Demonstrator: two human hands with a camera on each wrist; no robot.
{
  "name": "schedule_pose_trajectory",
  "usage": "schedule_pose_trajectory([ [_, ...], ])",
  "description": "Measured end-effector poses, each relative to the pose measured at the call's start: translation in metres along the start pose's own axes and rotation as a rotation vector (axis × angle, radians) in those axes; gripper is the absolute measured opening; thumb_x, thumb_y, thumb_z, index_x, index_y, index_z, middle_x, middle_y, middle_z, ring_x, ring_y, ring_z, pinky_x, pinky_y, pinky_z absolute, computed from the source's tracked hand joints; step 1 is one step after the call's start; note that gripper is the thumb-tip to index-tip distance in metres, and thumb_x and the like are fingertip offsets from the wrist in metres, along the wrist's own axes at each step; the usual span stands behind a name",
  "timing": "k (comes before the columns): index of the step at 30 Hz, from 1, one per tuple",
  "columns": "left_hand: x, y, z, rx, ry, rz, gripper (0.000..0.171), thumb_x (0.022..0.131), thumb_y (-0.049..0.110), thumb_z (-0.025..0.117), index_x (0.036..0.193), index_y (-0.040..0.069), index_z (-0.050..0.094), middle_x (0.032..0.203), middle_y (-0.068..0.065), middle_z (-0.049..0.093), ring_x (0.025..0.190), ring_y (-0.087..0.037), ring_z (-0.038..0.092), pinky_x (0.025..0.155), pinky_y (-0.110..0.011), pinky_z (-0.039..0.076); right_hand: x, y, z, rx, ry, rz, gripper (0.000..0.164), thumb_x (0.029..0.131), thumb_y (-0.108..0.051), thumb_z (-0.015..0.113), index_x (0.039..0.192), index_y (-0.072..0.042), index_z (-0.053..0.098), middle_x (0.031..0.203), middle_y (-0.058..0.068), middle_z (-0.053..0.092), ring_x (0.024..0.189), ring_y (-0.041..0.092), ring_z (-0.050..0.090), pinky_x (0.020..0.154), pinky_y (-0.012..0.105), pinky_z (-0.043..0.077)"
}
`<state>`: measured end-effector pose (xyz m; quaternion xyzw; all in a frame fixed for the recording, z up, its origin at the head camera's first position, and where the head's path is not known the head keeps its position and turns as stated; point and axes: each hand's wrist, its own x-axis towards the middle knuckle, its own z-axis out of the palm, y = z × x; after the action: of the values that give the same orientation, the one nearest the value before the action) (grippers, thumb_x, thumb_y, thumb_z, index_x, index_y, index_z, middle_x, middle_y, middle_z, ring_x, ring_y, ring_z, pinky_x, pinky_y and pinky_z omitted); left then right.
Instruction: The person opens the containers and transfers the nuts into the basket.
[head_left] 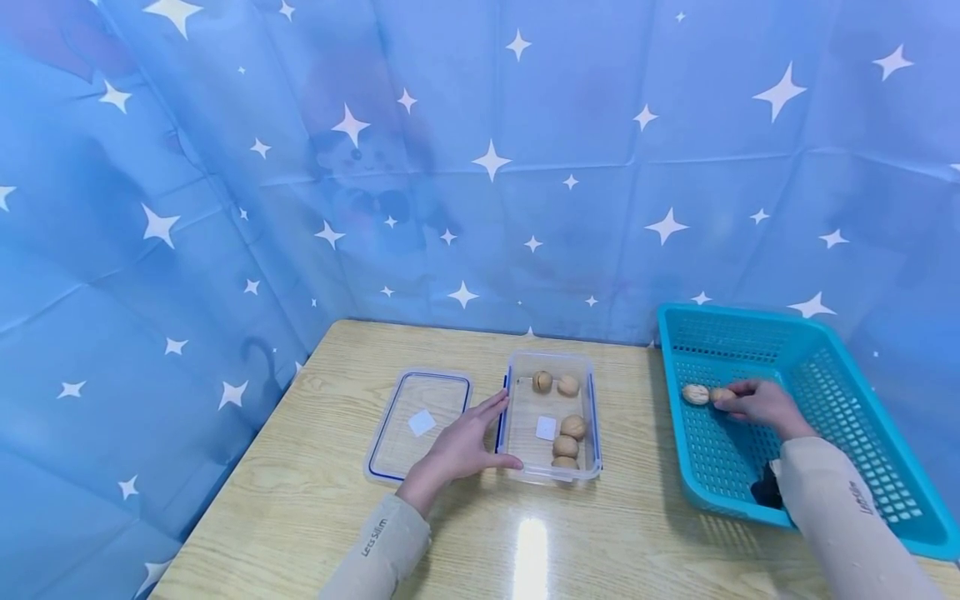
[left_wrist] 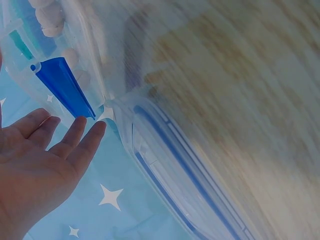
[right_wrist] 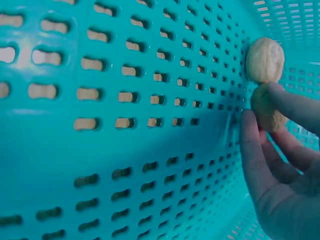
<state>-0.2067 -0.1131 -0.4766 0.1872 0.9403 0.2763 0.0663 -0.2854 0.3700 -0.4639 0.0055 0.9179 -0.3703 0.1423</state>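
Inside the teal basket [head_left: 693,467], my right hand [head_left: 767,407] pinches a walnut [right_wrist: 267,107] between thumb and fingers. Right beside it lies a second, paler walnut [right_wrist: 265,60]. My left hand [head_left: 467,446] is spread at the left side of a clear plastic box [head_left: 525,471], fingertips right at its edge and thumb near the front corner. In the left wrist view the straight fingers [left_wrist: 75,142] lie close to the box's blue latch [left_wrist: 65,87]. Several walnuts [head_left: 573,427] sit in the box, mostly along its right side, around a white square label [head_left: 546,428].
The clear lid [head_left: 405,408] with a blue seal lies flat left of the box. A wooden table [head_left: 300,500] carries everything. Behind it hangs a blue curtain [head_left: 570,233] with white stars. A black wrist device [head_left: 767,487] shows under the right sleeve.
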Motion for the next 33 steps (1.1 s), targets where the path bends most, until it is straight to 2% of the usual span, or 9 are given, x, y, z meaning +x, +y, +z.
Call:
schedule_pose_trajectory([
  [10,0.000,-0.001,-0.001,-0.008,0.007,-0.001,0.104,0.075,0.059,0.079,0.158,0.018,0.031,0.168,0.006,0.021,0.151,-0.029,0.031,0.117,-0.051,0.039,0.005,0.001,0.000,0.010,-0.011,0.019,0.064,0.100,-0.027,0.061,0.133,0.024,0.042,0.124,0.042,0.052,0.088,0.015,0.066,0.079,0.038,0.062],
  [18,0.000,-0.001,0.000,-0.010,0.005,-0.008,0.104,0.075,0.059,0.079,0.158,0.018,0.031,0.167,0.005,0.022,0.150,-0.029,0.032,0.118,-0.050,0.039,0.006,0.005,0.001,0.018,-0.037,0.023,0.071,0.098,-0.031,0.063,0.136,0.024,0.038,0.133,0.046,0.043,0.093,0.018,0.067,0.081,0.036,0.063],
  [22,0.000,0.000,0.000,-0.017,0.004,-0.010,0.104,0.075,0.058,0.079,0.157,0.018,0.031,0.167,0.006,0.022,0.150,-0.030,0.032,0.117,-0.051,0.039,0.003,0.005,0.001,0.062,-0.040,0.033,0.074,0.099,-0.031,0.062,0.138,0.025,0.034,0.134,0.047,0.042,0.095,0.017,0.067,0.083,0.035,0.063],
  [25,0.000,0.000,0.000,-0.016,0.005,-0.012,0.104,0.075,0.058,0.079,0.157,0.018,0.031,0.167,0.007,0.022,0.150,-0.030,0.033,0.117,-0.051,0.040,-0.001,0.001,-0.001,0.089,-0.037,0.052,0.078,0.099,-0.033,0.062,0.141,0.024,0.031,0.137,0.046,0.041,0.099,0.026,0.069,0.085,0.036,0.063],
  [29,-0.001,0.001,0.000,-0.012,0.006,-0.014,0.104,0.075,0.059,0.079,0.157,0.018,0.031,0.167,0.007,0.022,0.150,-0.029,0.033,0.117,-0.051,0.040,-0.006,-0.003,-0.004,0.086,-0.021,0.081,0.084,0.098,-0.040,0.062,0.146,0.020,0.027,0.144,0.046,0.033,0.112,0.045,0.063,0.088,0.041,0.061],
  [33,-0.001,0.001,0.000,-0.016,0.006,-0.015,0.104,0.075,0.059,0.079,0.157,0.018,0.031,0.167,0.007,0.022,0.150,-0.029,0.033,0.117,-0.051,0.040,-0.009,-0.005,-0.008,0.085,0.018,0.086,0.082,0.099,-0.038,0.060,0.147,0.018,0.026,0.147,0.044,0.031,0.115,0.046,0.061,0.091,0.045,0.060],
])
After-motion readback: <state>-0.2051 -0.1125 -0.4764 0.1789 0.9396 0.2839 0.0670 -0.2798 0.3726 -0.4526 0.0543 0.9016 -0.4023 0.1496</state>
